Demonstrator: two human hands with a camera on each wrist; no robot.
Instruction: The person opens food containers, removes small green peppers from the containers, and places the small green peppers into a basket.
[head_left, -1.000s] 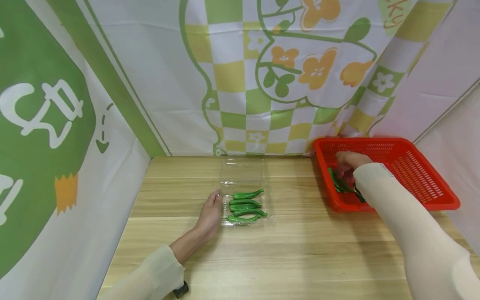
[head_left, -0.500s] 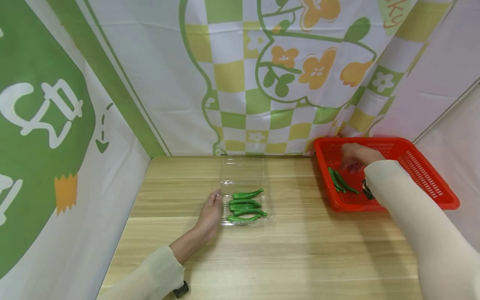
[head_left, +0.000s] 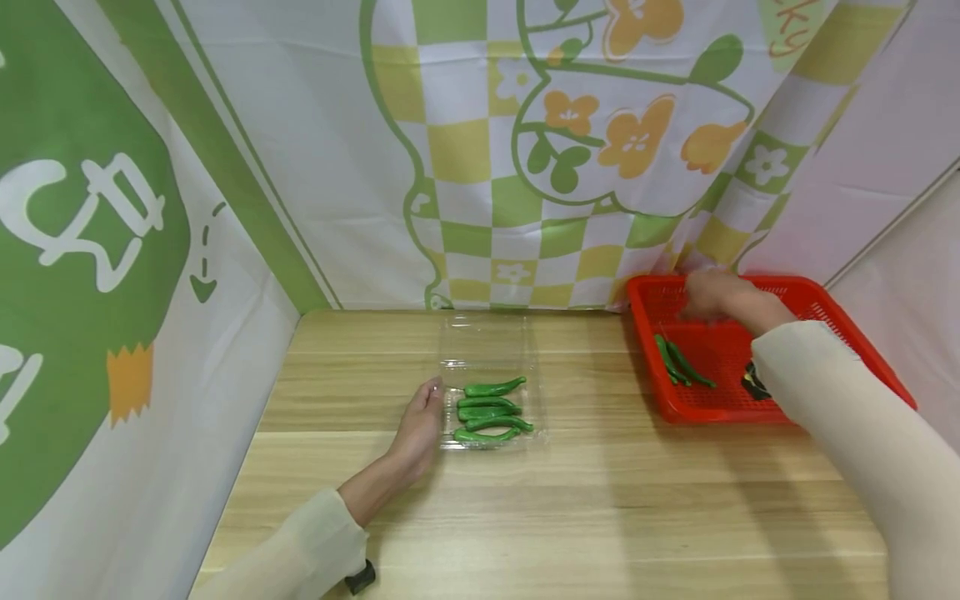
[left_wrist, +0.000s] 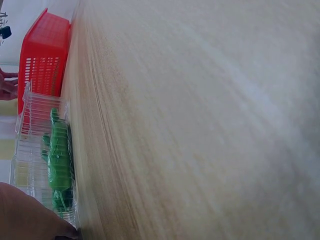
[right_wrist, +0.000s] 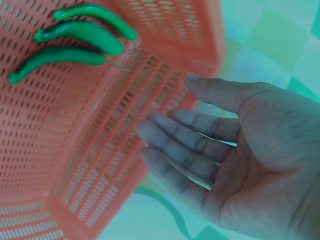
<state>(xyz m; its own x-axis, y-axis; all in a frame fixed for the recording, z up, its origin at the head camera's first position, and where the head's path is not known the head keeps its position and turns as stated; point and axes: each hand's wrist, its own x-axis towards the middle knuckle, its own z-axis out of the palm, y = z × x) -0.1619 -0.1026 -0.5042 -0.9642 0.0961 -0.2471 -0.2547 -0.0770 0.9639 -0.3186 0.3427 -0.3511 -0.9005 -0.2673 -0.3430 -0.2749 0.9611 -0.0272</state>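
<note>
Green peppers (head_left: 487, 412) lie across the open clear container (head_left: 483, 340) on the tabletop (head_left: 585, 517), and three more peppers (right_wrist: 82, 32) sit side by side in the red basket (head_left: 690, 414) to its right. My left hand (head_left: 416, 429) touches the container's left edge — how far its fingers curl, I cannot tell. My right hand (right_wrist: 245, 165) holds nothing — fingers loosely extended near the basket's far rim. On the backdrop (head_left: 450, 150), slanting letters (head_left: 791, 29) read "cky"; white characters (head_left: 97, 208) at left I cannot make out.
</note>
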